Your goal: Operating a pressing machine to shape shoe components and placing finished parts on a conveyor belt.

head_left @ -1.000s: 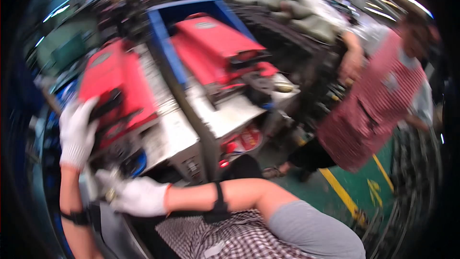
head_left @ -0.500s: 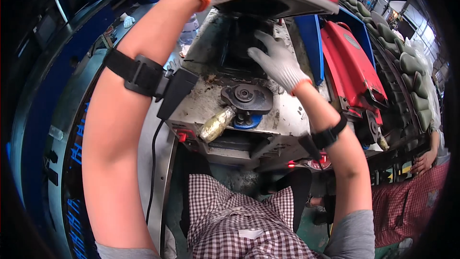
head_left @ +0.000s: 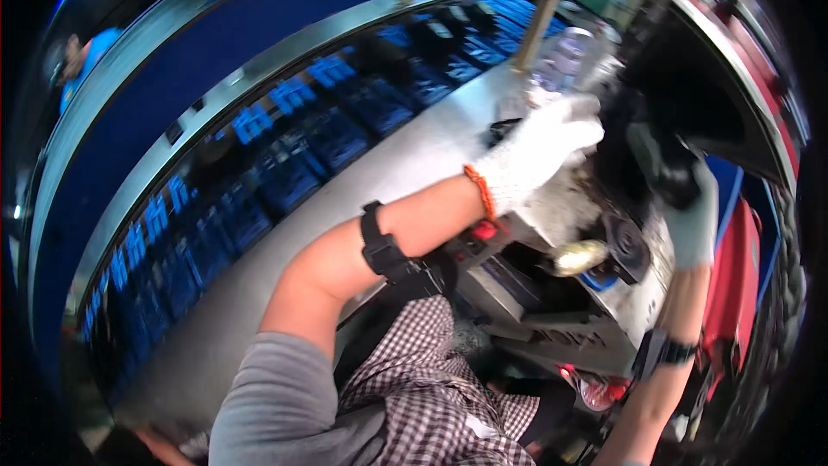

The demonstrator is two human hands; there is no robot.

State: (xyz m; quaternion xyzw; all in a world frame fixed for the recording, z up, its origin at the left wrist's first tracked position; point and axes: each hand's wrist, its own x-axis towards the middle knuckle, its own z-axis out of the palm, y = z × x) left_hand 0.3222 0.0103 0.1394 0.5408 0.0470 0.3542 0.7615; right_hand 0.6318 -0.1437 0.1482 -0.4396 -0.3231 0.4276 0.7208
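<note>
My left hand (head_left: 552,145), in a white knit glove with an orange cuff, hovers over the left edge of a worn white machine (head_left: 565,205). Its fingers are loosely bent and slightly apart, and nothing shows in them. On the right, my gloved right hand (head_left: 697,207) is blurred beneath the raised red-edged lid (head_left: 733,60). It grips a dark, glossy, greenish-black piece (head_left: 668,168) whose exact kind I cannot make out. Nearer me on the machine are a round dark clamp (head_left: 628,246) and its tape-wrapped handle (head_left: 580,257).
A clear plastic bottle (head_left: 565,60) stands beyond my left hand. Leftward runs a metal ledge (head_left: 345,177) beside a long rack with blue parts (head_left: 293,99). A red machine cover (head_left: 733,285) sits at the right. Another person (head_left: 86,60) is at far left.
The view has swung left. My left hand has come off the lid and down to the machine's left side. The lid stands tilted up; my right hand now has a dark piece.
</note>
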